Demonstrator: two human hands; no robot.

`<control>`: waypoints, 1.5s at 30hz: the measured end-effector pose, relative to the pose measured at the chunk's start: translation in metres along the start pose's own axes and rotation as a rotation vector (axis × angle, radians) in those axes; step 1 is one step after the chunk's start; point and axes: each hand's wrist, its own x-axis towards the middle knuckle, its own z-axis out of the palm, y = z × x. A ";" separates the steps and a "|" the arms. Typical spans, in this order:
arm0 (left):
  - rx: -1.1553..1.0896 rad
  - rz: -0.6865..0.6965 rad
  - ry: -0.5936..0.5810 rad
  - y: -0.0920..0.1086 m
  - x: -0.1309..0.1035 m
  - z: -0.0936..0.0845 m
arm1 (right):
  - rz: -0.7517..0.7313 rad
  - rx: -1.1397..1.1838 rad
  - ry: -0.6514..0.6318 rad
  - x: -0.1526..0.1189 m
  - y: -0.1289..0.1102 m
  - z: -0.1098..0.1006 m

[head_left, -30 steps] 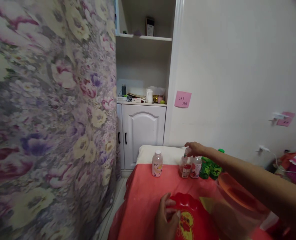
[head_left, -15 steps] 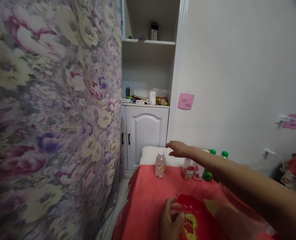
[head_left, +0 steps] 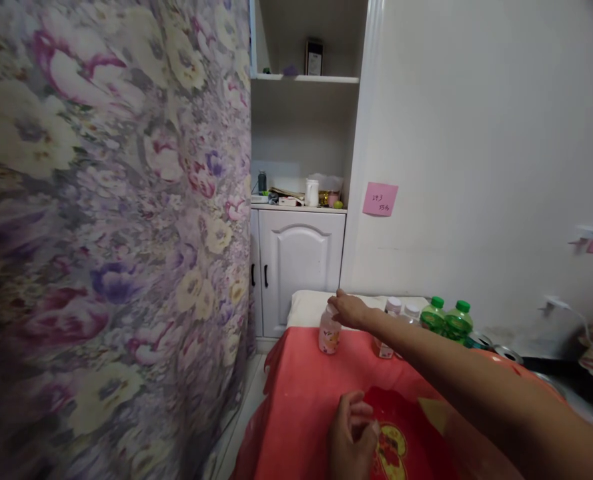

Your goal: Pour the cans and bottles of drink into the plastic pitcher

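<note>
My right hand (head_left: 351, 311) reaches across the table with its fingers closed around the neck of a small clear plastic bottle (head_left: 329, 337) with a fruit print. The bottle stands upright on the red tablecloth, its top mostly hidden by my fingers. Low in the view, my left hand (head_left: 352, 437) is held half curled beside the red plastic tray (head_left: 416, 417), which has a yellow printed pattern. Thumb and fingers are apart there, with nothing seen between them. Whether this hand touches the tray I cannot tell.
Behind my right forearm stand a pink-labelled bottle (head_left: 393, 307), another pale-capped bottle (head_left: 410, 312) and two green-capped bottles (head_left: 432, 313). Cans (head_left: 507, 352) are farther right. A floral curtain (head_left: 126, 233) hangs at left; a white cabinet (head_left: 301, 267) stands behind.
My right hand has come down from above and beside the bottle onto its neck. The view has shifted slightly, showing more of the green-capped bottles. My left hand keeps its pose by the tray.
</note>
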 end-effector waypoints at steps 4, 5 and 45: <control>-0.001 -0.010 0.014 0.000 -0.001 0.002 | 0.020 -0.005 0.002 -0.006 -0.004 0.001; -0.007 -0.011 0.025 0.001 -0.001 0.003 | 0.022 -0.005 0.005 -0.008 -0.006 0.002; 0.452 0.169 -0.337 0.020 -0.021 0.025 | 0.053 0.661 0.227 -0.279 0.033 -0.033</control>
